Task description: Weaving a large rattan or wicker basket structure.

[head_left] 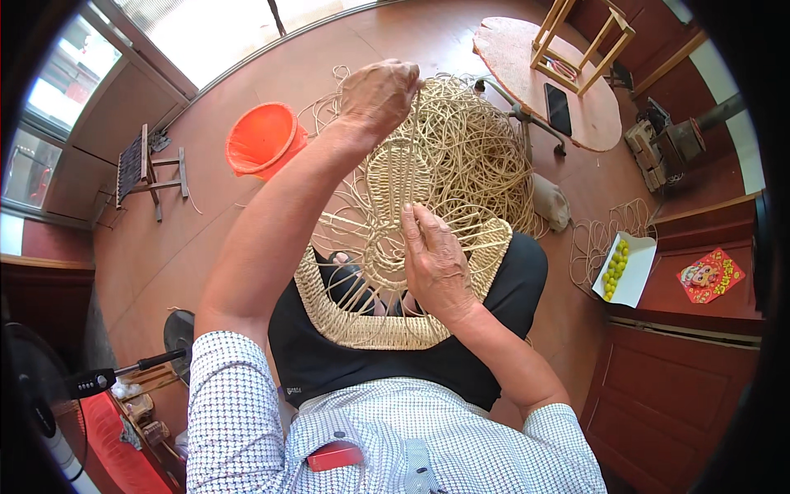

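A woven straw-cord piece [323, 306] with a U-shaped band, an inner ring and many loose strands rests across my thighs. Above it, my left hand [381, 97] is raised and closed on straw-coloured cords [415, 140], which run taut downward to my right hand [434, 259]. That hand lies just right of the inner ring [380, 280], its fingers pressed together on the cords. Beyond them are a narrow woven panel [387, 177] and a large tangled heap of cord [469, 140], partly hidden by my left hand and the strands.
An orange bucket [265, 119] and a wooden stool [152, 169] stand left; a fan [49, 395] is lower left. A round table [510, 58] holds a wooden frame and black phone [558, 111]. At right, a white tray [634, 280] of yellow-green fruit sits on a cabinet [675, 379].
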`<state>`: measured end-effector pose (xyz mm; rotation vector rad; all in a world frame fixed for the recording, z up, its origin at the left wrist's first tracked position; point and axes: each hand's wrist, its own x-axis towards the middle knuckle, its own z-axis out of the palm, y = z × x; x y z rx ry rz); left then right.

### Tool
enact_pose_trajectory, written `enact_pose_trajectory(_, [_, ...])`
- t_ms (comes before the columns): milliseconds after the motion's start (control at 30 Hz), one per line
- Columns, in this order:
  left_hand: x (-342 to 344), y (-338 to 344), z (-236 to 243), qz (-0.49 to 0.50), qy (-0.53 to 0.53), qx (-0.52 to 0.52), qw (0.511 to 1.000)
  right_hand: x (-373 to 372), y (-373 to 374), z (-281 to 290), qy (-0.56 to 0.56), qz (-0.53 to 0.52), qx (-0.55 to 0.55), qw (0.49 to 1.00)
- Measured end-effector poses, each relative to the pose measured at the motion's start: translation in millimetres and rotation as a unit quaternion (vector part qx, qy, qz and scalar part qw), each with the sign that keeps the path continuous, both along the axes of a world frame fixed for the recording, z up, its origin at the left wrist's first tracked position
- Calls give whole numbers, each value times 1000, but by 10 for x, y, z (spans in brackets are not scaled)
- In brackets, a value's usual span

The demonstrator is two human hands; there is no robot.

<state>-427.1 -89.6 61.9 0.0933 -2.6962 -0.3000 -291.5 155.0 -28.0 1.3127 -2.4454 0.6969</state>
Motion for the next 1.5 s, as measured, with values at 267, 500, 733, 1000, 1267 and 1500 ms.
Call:
enact_pose_trajectory(267, [877, 102, -154, 44, -34, 398, 916, -58, 76, 34, -34, -6, 5, 999])
enact_pose_trajectory(500, [1369, 560, -462, 39, -69, 370, 926, -71, 27, 37, -38, -2, -17, 999])
enact_pose_trajectory(733, [1343, 586, -479, 22, -55, 327, 943, -29, 34, -106, -30, -18, -39, 999])
enact_pose_trajectory(1000, [1374, 682, -598, 52, -65, 207, 975, 4, 41, -130, -59, -11, -75, 995])
enact_pose_trajectory(1267, [1678, 817, -418, 2, -80, 49, 996, -26, 53, -89, -64, -30, -89, 993])
enact_pose_trajectory(1500, [2117, 811, -550, 38, -67, 136, 988, -88, -20, 23, -1, -9, -83, 996])
